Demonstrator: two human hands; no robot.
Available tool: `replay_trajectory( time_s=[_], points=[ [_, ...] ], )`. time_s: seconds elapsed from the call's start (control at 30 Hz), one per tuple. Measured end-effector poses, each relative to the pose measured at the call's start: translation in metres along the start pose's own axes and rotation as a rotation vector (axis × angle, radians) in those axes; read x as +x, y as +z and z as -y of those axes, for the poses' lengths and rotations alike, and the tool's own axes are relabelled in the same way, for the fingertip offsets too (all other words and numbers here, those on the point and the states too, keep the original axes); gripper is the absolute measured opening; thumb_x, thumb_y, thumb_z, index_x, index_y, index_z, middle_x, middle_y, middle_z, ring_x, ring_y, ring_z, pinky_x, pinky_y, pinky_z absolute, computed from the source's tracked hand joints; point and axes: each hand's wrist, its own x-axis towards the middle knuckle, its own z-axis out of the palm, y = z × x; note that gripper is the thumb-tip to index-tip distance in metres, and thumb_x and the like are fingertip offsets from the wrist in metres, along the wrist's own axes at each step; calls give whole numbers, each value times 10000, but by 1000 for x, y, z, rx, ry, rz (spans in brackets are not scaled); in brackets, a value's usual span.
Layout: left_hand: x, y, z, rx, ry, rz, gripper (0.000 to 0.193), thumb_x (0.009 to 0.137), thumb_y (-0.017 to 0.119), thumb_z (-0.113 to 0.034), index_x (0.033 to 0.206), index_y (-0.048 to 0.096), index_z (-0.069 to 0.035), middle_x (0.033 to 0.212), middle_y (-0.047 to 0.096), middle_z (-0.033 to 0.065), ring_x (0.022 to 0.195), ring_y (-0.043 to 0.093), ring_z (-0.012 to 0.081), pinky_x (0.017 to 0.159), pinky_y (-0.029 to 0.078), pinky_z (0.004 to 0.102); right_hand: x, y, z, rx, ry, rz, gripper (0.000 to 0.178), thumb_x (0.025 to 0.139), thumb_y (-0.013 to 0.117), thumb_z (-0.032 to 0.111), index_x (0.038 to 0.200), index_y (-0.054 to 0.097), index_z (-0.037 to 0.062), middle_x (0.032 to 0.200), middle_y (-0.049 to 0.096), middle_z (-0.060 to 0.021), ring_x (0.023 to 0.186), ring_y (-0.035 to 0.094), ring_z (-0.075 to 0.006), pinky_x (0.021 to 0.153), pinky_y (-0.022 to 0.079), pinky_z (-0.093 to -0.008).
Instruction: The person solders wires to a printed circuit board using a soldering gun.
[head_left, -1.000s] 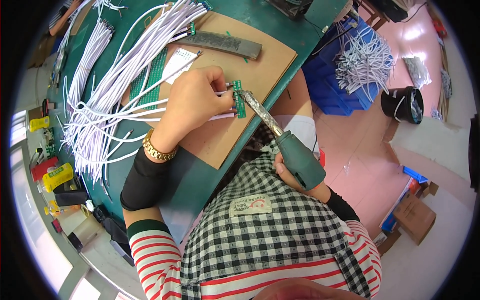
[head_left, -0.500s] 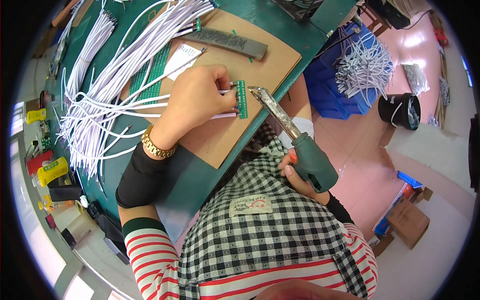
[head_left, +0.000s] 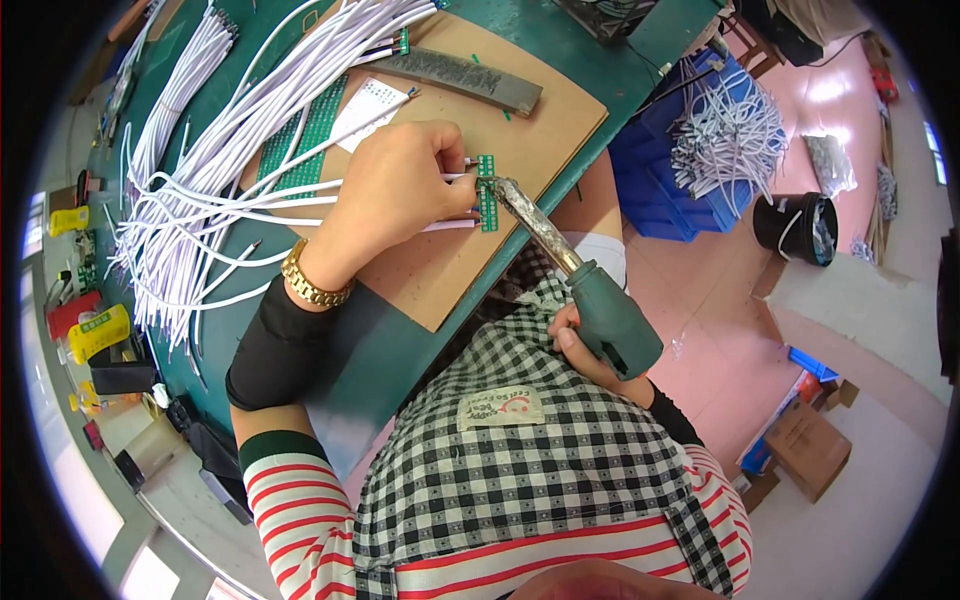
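My left hand pinches a white cable and holds its end against a narrow green circuit board strip. Other white cables run under that hand to the same strip, which lies on a brown board. In my right hand is a soldering gun with a dark green handle and a scorched metal barrel. Its tip touches or almost touches the strip, right beside my left fingertips. Which joint the tip meets is too small to tell.
A large bundle of white cables covers the table's left side. Behind my hands lie a grey metal bar, a white paper and a larger green circuit panel. Right of the table stand a blue bin with cables and a black bucket.
The soldering gun has moved left, bringing its tip from beside the green strip onto or right over it. My left hand keeps its pinch on the cable.
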Motion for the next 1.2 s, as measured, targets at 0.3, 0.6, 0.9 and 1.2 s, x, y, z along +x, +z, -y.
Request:
replay_trajectory(
  time_s=[0.3, 0.6, 0.9, 1.2],
  points=[
    [1, 1, 3, -18, 15, 0, 196, 652, 703, -187, 669, 602, -20, 579, 594, 112, 531, 586, 269, 517, 456, 340, 0, -3, 6, -42, 138, 13, 138, 862, 562, 81, 978, 533, 12, 818, 598, -61, 685, 568, -105, 637, 471, -245],
    [0, 0, 5, 5, 52, 6, 193, 677, 693, -186, 692, 594, -22, 593, 598, 99, 537, 581, 223, 519, 450, 311, 0, 4, 8, 233, 107, -135, 190, 857, 537, 32, 1044, 503, 13, 801, 578, -84, 671, 551, -137, 635, 460, -272],
    [-7, -6, 4, -39, 86, 34, 168, 738, 677, -164, 766, 607, -13, 661, 625, 108, 580, 605, 238, 552, 473, 326, -6, -2, -1, -6, 75, -101, 199, 847, 552, 38, 1040, 508, 17, 793, 581, -80, 670, 552, -144, 629, 460, -276],
    [-8, -16, 18, -259, 204, 138, 168, 741, 703, -93, 864, 598, -45, 779, 598, 75, 665, 586, 186, 614, 470, 294, -6, 2, 1, 282, 71, -213, 309, 840, 557, 4, 1142, 492, -2, 803, 574, -60, 671, 540, -124, 613, 453, -269]
  ],
)
